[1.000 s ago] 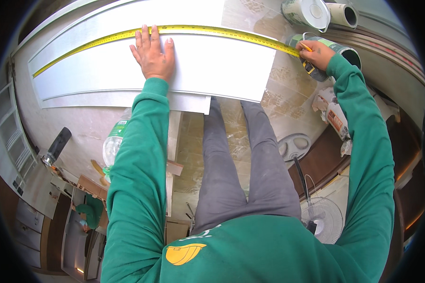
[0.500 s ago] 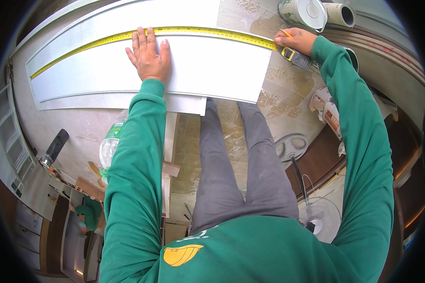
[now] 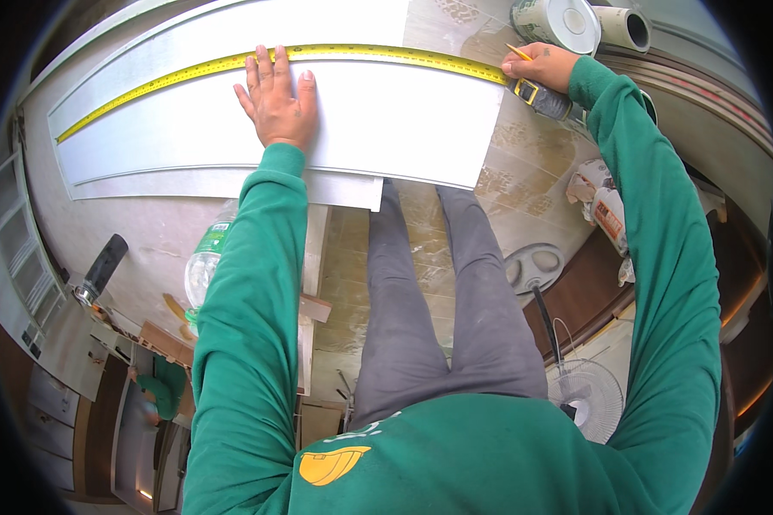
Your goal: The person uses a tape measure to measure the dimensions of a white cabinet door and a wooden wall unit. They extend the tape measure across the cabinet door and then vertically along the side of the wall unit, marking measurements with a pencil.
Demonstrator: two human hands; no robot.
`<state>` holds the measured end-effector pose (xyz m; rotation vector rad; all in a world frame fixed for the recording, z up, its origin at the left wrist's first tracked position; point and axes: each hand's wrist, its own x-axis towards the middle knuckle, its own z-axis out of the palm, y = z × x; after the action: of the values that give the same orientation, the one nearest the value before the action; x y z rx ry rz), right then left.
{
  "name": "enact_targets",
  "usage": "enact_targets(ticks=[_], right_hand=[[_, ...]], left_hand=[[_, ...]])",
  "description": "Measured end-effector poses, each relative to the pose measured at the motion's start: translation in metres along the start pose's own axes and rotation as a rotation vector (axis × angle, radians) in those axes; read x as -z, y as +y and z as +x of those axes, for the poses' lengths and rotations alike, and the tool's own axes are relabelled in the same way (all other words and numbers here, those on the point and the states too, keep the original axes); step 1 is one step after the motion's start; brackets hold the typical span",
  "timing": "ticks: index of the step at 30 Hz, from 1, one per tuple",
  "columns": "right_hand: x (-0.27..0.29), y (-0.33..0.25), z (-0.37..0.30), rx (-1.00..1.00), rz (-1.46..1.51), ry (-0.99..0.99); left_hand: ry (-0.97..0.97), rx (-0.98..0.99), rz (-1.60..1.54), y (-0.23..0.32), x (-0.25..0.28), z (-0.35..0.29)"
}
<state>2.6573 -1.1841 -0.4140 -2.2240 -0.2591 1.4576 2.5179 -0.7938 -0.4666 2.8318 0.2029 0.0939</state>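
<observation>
Panel (image 3: 404, 112) before you, tape (image 3: 386, 54) along its far edge.
Your left hand (image 3: 282, 105) lies on both, fingers straight and slightly spread; your right hand (image 3: 544, 67), beside the panel's right end, grips a pencil (image 3: 517, 52) near the case (image 3: 548, 102). Farther off: a lidded bucket (image 3: 567, 26).

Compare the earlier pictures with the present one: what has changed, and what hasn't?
The right hand, holding the pencil, has moved leftward and farther from the body; the tape case came along, now close to the white panel's right end. Nothing was visibly taken up or let go. The left hand stays flat, fingers across the yellow tape.
</observation>
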Motion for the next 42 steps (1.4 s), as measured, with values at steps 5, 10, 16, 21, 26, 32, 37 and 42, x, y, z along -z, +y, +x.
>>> enact_targets(ticks=[5, 10, 16, 21, 26, 32, 37, 42], right_hand=[[-0.001, -0.003, -0.004, -0.060, 0.015, -0.075], [-0.003, -0.001, -0.010, -0.009, 0.041, -0.070], [-0.004, -0.006, -0.011, -0.047, 0.100, -0.081], [-0.011, 0.003, -0.011, -0.070, 0.194, -0.104], [-0.004, -0.009, -0.015, -0.104, 0.054, -0.088], [-0.017, -0.004, -0.022, -0.065, 0.121, -0.024], [-0.026, -0.001, -0.019, -0.023, 0.074, 0.023], [-0.027, -0.005, -0.021, -0.037, 0.076, 0.036]], left_hand=[[0.014, -0.005, -0.018, -0.001, -0.001, 0.000], [0.015, -0.003, -0.018, 0.000, 0.001, -0.001], [0.015, 0.007, -0.025, 0.001, 0.002, -0.001], [0.012, -0.002, -0.016, 0.004, 0.003, 0.000], [0.023, -0.002, -0.008, 0.004, 0.003, -0.001], [0.035, -0.008, -0.008, 0.002, 0.001, -0.001], [0.030, 0.002, -0.015, 0.003, 0.000, -0.001], [0.027, 0.005, -0.017, 0.004, 0.002, 0.000]])
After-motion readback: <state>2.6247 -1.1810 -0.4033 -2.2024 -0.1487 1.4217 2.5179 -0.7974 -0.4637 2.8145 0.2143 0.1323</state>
